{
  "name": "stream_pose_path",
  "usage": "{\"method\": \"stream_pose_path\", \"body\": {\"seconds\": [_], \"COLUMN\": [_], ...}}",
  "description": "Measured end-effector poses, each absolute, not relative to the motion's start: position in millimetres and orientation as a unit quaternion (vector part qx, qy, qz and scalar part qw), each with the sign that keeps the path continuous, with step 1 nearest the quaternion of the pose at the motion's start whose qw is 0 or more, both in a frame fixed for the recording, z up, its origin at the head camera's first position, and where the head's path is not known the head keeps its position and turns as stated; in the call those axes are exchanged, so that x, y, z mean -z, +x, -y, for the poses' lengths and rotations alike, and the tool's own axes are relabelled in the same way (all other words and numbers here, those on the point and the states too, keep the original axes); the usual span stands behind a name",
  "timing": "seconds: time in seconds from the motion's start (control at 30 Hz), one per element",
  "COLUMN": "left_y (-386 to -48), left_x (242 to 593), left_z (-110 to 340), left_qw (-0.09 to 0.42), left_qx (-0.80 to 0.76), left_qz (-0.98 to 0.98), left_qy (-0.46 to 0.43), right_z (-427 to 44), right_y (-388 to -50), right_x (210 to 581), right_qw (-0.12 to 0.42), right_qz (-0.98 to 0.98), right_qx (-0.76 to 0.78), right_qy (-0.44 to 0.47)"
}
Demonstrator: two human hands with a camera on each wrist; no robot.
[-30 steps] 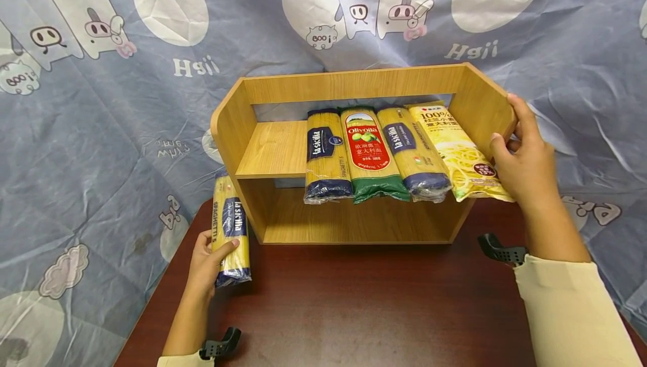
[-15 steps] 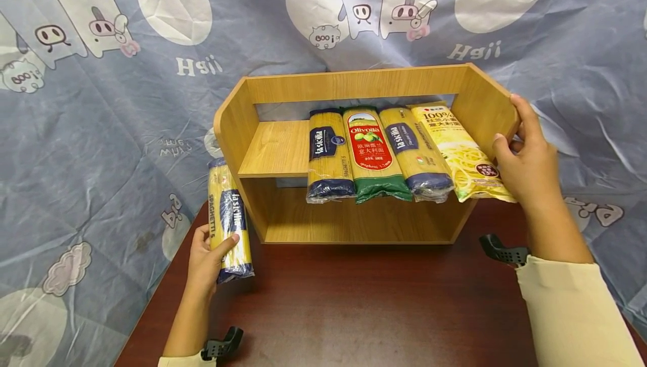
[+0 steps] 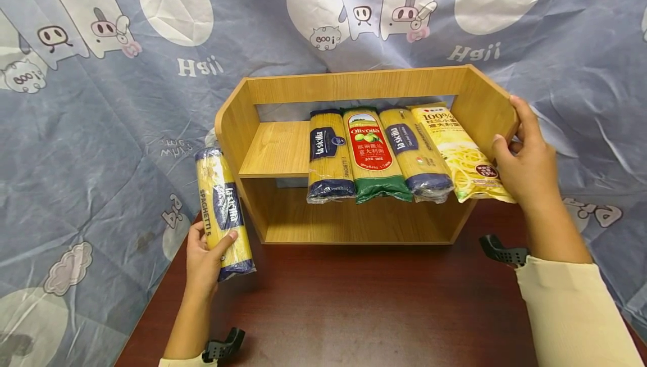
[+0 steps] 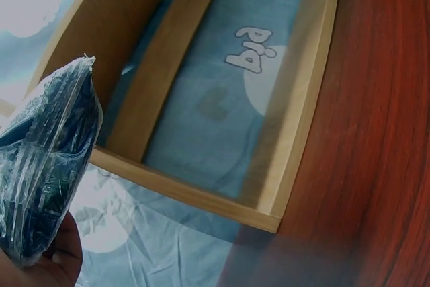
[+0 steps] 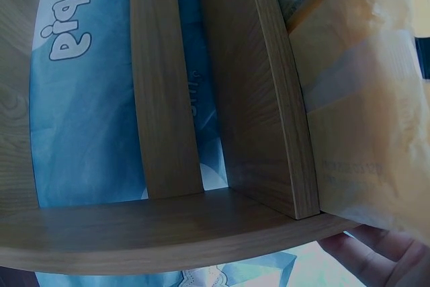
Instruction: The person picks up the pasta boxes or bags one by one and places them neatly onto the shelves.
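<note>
My left hand (image 3: 204,260) grips the lower part of a la Sicilia spaghetti pack (image 3: 226,207), thumb across its front. The pack leans beside the left outer wall of a wooden shelf (image 3: 273,145). In the left wrist view the crinkled dark end of this spaghetti pack (image 4: 44,166) shows close up. My right hand (image 3: 531,159) grips the front edge of the shelf's right side panel, thumb on the inner side. On the upper board lie a la Sicilia pack (image 3: 328,153), a red-labelled Olivoila pack (image 3: 373,150), another la Sicilia pack (image 3: 411,148) and a yellow noodle pack (image 3: 457,153).
Bare wood shows on the upper board to the left of the row. Beneath it is the lower compartment (image 3: 354,221). The shelf stands on a dark red table (image 3: 374,305), with a printed blue-grey cloth (image 3: 263,24) hanging behind. Pack ends overhang the board's front edge.
My left hand has raised the spaghetti pack slightly and tilted its top to the left. My right hand stays on the side panel, and the packs on the shelf have not moved.
</note>
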State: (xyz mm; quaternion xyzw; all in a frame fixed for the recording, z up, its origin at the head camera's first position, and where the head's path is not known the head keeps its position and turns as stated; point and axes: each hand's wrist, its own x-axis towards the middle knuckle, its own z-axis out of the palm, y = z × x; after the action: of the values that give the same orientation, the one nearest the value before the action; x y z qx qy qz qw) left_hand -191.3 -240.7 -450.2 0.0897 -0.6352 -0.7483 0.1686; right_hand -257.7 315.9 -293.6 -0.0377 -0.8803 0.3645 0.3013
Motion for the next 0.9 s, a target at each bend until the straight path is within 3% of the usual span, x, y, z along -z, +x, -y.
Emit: {"method": "stream_pose_path", "body": {"seconds": [0.9], "left_y": [-170.7], "left_x": [419.2], "left_z": [226.7], "left_qw": [0.224], "left_qx": [0.768], "left_qz": [0.598], "left_qy": [0.041], "right_z": [-314.4], "right_y": [-256.4], "right_x": [292.9], "right_qw": [0.303], "right_qz": [0.883], "right_qx": [-0.356], "right_qy": [-0.044]}}
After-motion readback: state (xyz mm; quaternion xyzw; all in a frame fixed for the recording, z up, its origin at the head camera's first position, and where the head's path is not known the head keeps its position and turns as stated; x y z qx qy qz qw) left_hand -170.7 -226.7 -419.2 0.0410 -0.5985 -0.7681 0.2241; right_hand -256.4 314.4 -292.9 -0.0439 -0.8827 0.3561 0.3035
